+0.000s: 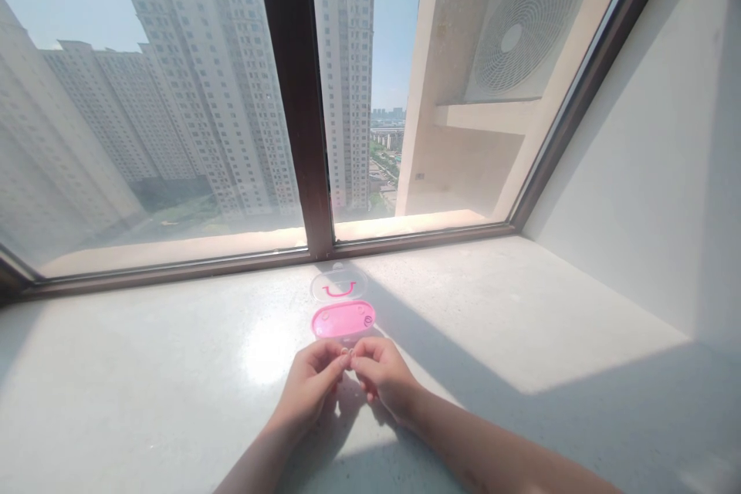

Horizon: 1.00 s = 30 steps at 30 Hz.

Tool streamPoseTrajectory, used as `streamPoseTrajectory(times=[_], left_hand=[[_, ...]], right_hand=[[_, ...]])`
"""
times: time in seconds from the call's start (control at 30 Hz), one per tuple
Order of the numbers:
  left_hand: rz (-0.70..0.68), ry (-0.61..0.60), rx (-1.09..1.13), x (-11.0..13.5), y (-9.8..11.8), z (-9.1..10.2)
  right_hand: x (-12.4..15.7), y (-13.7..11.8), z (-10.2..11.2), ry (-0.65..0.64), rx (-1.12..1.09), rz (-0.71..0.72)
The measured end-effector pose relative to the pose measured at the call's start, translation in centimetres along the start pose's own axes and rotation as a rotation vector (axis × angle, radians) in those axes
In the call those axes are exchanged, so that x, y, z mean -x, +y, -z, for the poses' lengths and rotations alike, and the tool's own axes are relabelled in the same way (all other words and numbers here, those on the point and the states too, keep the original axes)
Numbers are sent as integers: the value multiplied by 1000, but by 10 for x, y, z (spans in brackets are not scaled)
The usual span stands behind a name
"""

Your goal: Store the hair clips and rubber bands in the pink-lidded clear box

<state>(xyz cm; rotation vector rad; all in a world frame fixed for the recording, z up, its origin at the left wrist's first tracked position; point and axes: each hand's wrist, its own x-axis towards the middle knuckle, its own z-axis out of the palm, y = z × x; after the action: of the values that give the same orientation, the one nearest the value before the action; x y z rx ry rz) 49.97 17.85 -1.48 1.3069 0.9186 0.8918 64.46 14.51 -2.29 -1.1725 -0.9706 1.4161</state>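
Over a windowsill (pixel 144 386), the left hand (pixel 312 377) and right hand (pixel 387 370) meet at the near centre, a small item (pixel 346 352) between their fingertips. Just beyond lies an open container (pixel 343 319), a little piece (pixel 368 320) at its right end. Farther still is a lid (pixel 340 281), before the window post (pixel 298 85). Outside, towers (pixel 202 85) stand left, a fan unit (pixel 526 31) right.

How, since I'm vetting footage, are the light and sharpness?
Head view: the sill glares white left of the pink container; head view: shadow crosses the sill's right side; head view: left hand and right hand show clearly, the tiny item they pinch is too small to identify.
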Motion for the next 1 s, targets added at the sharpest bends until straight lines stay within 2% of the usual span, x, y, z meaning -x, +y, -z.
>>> streamPoseTrajectory(times=[0.63,1.0], left_hand=[[24,-10,-14,2,1,-1],[45,30,-48,2,-7,3]], right_hand=[[3,-5,1,-29,-11,-9],[3,1,1,36,-64,13]])
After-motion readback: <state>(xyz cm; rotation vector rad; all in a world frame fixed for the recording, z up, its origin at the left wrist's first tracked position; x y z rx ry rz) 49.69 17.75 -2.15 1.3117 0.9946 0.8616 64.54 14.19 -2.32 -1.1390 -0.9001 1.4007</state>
